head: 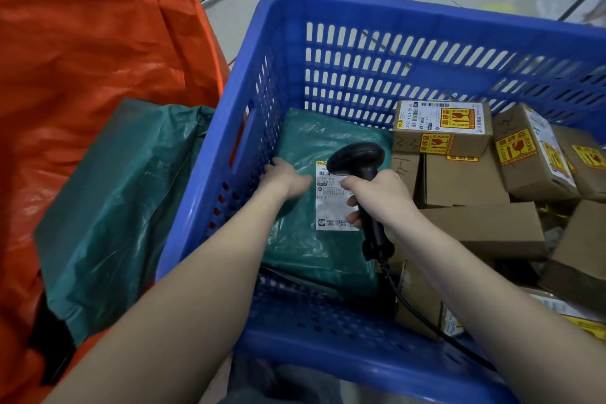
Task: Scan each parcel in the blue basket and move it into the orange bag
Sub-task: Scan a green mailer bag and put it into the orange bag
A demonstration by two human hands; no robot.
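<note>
Two green plastic mailers show in our view. At nine o'clock the orange bag (pixel 82 52) stands open, and one green mailer (pixel 108 206) already lies inside it, with a dark strip at its lower corner. Just beside the bag, toward three o'clock, sits the blue basket (pixel 377 9), its slotted wall touching the bag's side. Our left hand (pixel 285 178) reaches into the basket's nine o'clock corner and rests on the second green mailer (pixel 314 249), fingers curled over its edge against the basket wall; we cannot tell whether they truly pinch the plastic. That mailer lies flat beneath both hands, its white shipping label (pixel 331 203) facing up between them. Our right hand (pixel 380 197) wraps firmly round the handle of a black barcode scanner (pixel 360 170), whose head hovers over the label's twelve o'clock end. A black cable (pixel 413 308) trails from the handle toward five o'clock. Toward three o'clock, cardboard boxes (pixel 465 180) with yellow fragile stickers fill the rest of the basket, piled touching one another.
</note>
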